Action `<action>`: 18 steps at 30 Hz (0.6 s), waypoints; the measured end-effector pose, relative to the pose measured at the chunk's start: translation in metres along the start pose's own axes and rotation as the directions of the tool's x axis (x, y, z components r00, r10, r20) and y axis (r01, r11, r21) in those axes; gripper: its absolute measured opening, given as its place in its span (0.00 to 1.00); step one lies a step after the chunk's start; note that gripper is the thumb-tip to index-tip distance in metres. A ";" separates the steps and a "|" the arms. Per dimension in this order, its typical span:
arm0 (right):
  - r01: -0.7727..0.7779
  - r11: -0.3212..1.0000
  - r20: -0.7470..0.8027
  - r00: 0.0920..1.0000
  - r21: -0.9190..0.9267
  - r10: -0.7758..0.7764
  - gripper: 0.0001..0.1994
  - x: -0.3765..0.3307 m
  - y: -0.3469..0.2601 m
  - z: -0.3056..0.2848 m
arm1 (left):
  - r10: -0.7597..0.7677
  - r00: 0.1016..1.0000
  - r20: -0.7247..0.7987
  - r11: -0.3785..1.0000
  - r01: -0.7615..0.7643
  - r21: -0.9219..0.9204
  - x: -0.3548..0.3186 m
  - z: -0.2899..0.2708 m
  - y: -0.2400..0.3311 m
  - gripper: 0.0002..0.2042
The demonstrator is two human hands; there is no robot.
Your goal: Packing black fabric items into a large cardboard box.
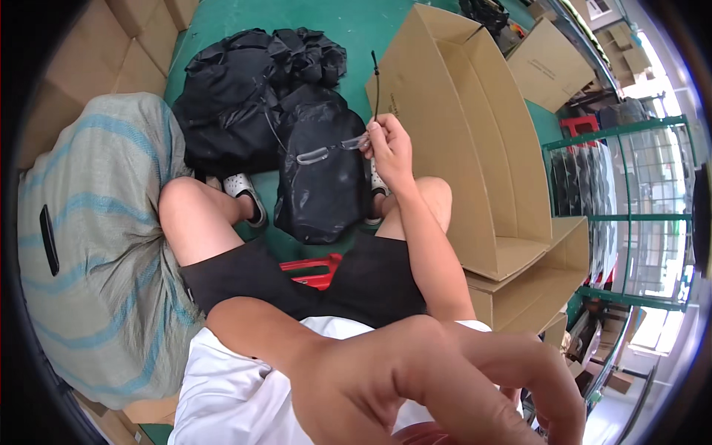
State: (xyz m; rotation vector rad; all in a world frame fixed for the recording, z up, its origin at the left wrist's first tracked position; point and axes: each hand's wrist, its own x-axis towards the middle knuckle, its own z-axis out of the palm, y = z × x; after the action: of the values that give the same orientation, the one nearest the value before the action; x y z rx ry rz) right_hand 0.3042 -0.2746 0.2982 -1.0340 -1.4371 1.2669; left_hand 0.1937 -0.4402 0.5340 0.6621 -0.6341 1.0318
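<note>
Head view: nearest the lens, the left hand (475, 378) has its fingers bent, and whether it grips anything I cannot tell. Farther out, the right hand (391, 152) pinches clear glasses (313, 159) at one side, over a black bag (319, 204) between the person's feet. Right of it stands an open cardboard box (475, 141); a black bundle (230, 111) lies beyond, on green floor (356, 22).

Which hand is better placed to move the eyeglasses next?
Probably the right hand: it grips the eyeglasses, while the left hand is apart from them, close to the camera.
</note>
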 end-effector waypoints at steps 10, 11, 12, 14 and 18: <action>0.024 1.000 0.000 1.000 0.014 -0.024 0.07 -0.001 -0.003 -0.007 | 0.080 0.983 0.166 0.977 -0.110 0.180 0.008 -0.020 0.005 0.25; 0.020 1.000 0.000 1.000 0.018 -0.020 0.07 -0.001 -0.001 -0.007 | 0.085 0.979 0.183 0.972 -0.122 0.201 0.013 -0.026 0.005 0.25; 0.015 1.000 0.000 1.000 0.020 -0.015 0.08 -0.001 0.000 -0.007 | 0.089 0.975 0.202 0.966 -0.133 0.220 0.013 -0.025 0.004 0.25; 0.020 1.000 0.001 1.000 0.012 -0.020 0.08 -0.001 0.001 -0.008 | 0.095 0.967 0.236 0.953 -0.157 0.259 0.014 -0.029 0.006 0.25; 0.004 0.999 0.042 0.999 -0.043 -0.002 0.07 -0.003 -0.005 -0.005 | 0.104 0.945 0.309 0.920 -0.209 0.330 0.019 -0.037 0.008 0.26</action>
State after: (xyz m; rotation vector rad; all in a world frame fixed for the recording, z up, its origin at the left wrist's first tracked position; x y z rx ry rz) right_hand 0.3096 -0.2766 0.3036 -1.0398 -1.5030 1.2668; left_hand 0.1998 -0.3986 0.5260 1.1120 -0.7677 1.2294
